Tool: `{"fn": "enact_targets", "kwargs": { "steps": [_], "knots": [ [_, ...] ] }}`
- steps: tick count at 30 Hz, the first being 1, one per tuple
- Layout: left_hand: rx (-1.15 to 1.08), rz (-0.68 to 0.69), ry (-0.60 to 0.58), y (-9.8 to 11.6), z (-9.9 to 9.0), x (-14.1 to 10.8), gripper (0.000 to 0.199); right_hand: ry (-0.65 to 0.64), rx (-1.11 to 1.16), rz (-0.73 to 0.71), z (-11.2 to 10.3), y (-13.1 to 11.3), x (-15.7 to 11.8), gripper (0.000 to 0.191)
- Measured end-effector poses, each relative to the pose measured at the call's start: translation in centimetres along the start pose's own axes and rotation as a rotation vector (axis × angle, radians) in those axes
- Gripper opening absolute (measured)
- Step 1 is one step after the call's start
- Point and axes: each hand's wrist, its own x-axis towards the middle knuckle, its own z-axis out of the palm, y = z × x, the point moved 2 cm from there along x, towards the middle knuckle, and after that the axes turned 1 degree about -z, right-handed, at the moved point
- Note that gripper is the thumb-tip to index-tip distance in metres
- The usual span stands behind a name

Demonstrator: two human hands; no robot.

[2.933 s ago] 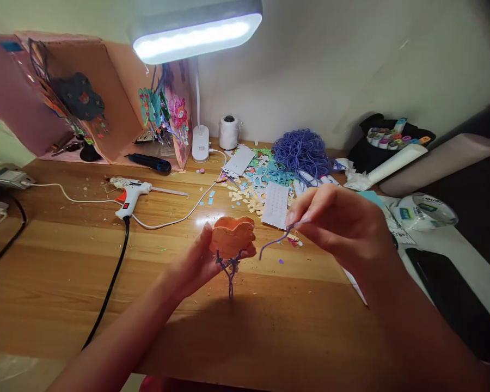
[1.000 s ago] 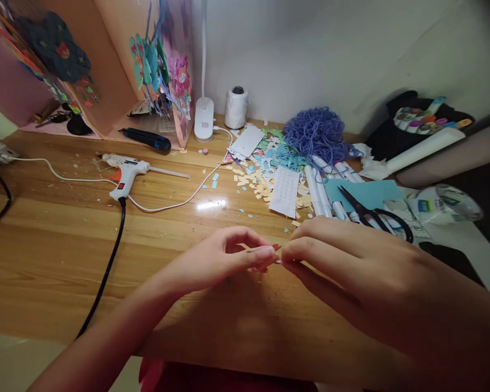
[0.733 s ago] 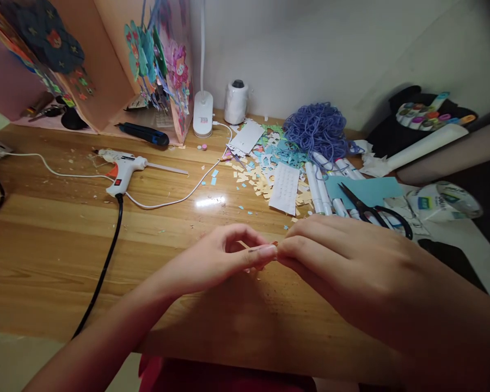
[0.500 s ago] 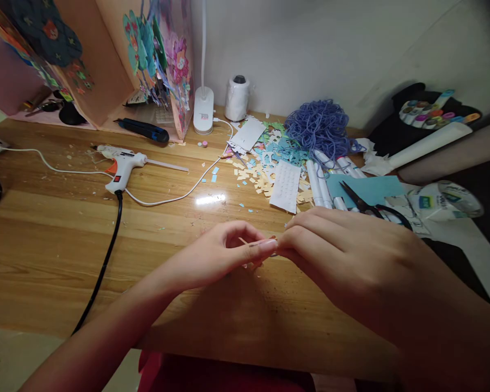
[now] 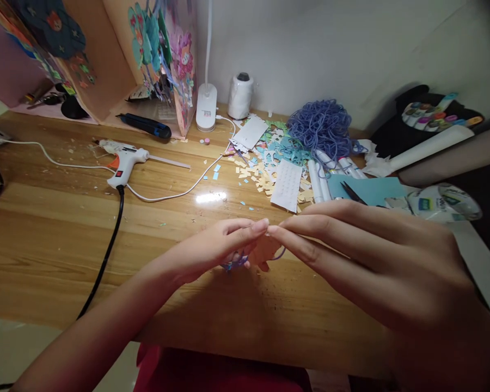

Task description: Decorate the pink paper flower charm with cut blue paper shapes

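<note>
My left hand (image 5: 228, 242), over the front middle of the wooden table, is closed on a small orange-pink paper piece (image 5: 264, 251). Blue-purple string (image 5: 234, 263) shows under its fingers, and a short loop of it sticks out at the paper's right side. My right hand (image 5: 351, 245) comes in from the right with fingers stretched forward. Its index fingertip meets my left thumb tip at the paper's upper edge. Whether anything tiny is between those fingertips is too small to make out.
A hot glue gun (image 5: 124, 163) with its black cable lies at the left on the table (image 5: 65, 228). Behind my hands are paper scraps (image 5: 265, 177), a tangle of purple string (image 5: 322, 128), white markers (image 5: 318, 182), scissors (image 5: 353, 193) and a tape roll (image 5: 445, 202).
My right hand's fingers have straightened and now cover the scissors' handles. The paper piece has turned, so more of it and the purple string show below my left hand.
</note>
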Motion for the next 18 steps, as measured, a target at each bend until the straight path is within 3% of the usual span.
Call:
{"fn": "enact_targets", "kwargs": {
  "steps": [7,12,18],
  "knots": [
    [-0.096,-0.088,-0.079,-0.11,0.40,-0.02,0.047,0.013,0.038,-0.030,0.00,-0.02,-0.19,0.027],
    [-0.113,-0.105,-0.058,-0.16,0.47,0.08,0.046,-0.001,-0.075,-0.107,0.00,-0.41,-0.15,0.025],
    [-0.091,-0.066,-0.003,0.09,0.68,0.06,0.047,0.007,-0.099,-0.093,0.07,-0.62,-0.13,0.020]
  ]
}}
